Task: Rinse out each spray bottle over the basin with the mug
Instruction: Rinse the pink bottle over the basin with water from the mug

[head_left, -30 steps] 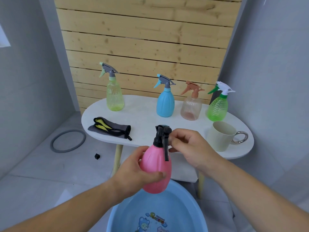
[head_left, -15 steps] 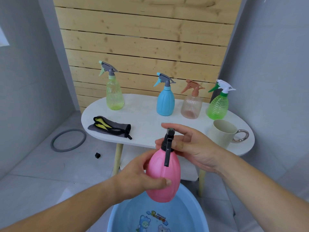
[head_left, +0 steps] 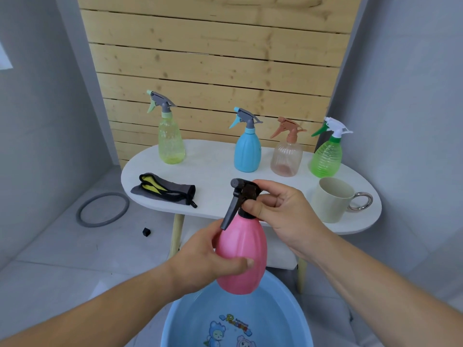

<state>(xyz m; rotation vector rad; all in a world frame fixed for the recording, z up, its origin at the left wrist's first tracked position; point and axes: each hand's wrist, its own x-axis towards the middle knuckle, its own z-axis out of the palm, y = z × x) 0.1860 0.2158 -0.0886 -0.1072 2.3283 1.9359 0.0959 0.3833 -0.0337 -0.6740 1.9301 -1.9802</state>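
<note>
Steadying the pink bottle (head_left: 241, 256) above the basin (head_left: 175, 319), left hand (head_left: 200, 259) grips its body while right hand (head_left: 283, 211) clamps the sprayer (head_left: 244, 194), likely to unscrew it.

a white oval desk (head_left: 213, 166) stood on pale wooden legs (head_left: 176, 234) before a wall of light wooden slats (head_left: 213, 71). a lower white shelf (head_left: 280, 256) sat under the top. near the desk's left front edge lay a folded grey cloth (head_left: 162, 190) with yellow and black trim. on the grey tiled floor (head_left: 62, 259), left of the desk, lay a grey ring (head_left: 107, 194), and a small black cube (head_left: 146, 231) sat near it. plain grey walls (head_left: 413, 96) rose on both sides.
</note>
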